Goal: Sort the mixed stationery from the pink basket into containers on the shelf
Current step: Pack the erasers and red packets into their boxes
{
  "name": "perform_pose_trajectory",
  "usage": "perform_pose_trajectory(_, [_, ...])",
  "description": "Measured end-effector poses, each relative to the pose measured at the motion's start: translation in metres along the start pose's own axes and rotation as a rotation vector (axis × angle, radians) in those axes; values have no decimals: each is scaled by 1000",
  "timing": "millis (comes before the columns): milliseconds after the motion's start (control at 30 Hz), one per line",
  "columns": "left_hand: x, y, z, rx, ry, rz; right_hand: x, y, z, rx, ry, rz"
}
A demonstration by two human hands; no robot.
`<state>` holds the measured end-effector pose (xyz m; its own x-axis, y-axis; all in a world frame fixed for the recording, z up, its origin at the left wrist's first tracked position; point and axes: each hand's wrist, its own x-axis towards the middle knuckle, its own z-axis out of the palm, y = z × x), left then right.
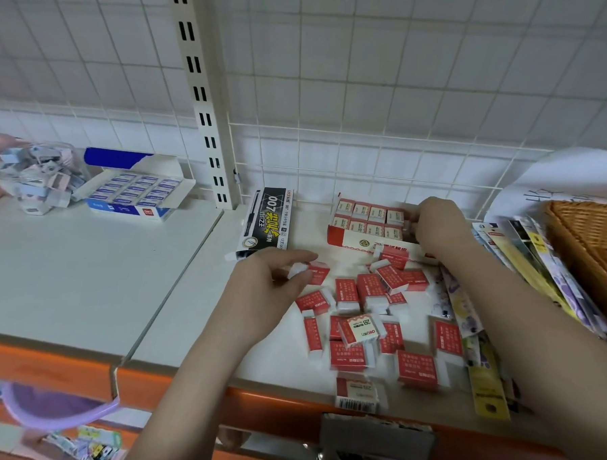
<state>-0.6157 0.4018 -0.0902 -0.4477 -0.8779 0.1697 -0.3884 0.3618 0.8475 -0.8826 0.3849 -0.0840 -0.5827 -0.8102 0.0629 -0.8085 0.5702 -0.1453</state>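
Pinching an eraser [315, 272] (red-sleeved), left hand [269, 280].

A stationery shop: white shelf [92, 275] with orange edge, wire grid [369, 156] behind, boxed erasers [369, 217] at centre (barcoded packs lower right).

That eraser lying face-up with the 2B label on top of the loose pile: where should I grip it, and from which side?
Take the 2B eraser from above, pinching its two long edges. It lies tilted on top of other red erasers, so its sides stand clear, while neighbours crowd its ends. The left hand already holds one, so it would probably fall to the right hand.
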Motion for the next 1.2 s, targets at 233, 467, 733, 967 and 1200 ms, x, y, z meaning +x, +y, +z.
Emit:
perform_pose_trajectory(233, [15,5,0,19,24,-18,-66,-3,-39,248,-93,-206])
perform_pose_trajectory(467, [37,33,2,120,10,105,-110,-7,-31,208,-265,-262])
perform_pose_trajectory(733, [94,57,47,299,-117,380,-140,33,-19,573,48,-222])
perform_pose_trajectory(967, [131,69,105,553,-244,518,-199,55,-8,1063,331,-172])
perform_pose_trajectory(1200, [153,63,124,792,-352,539,-215,67,6,888,483,-169])
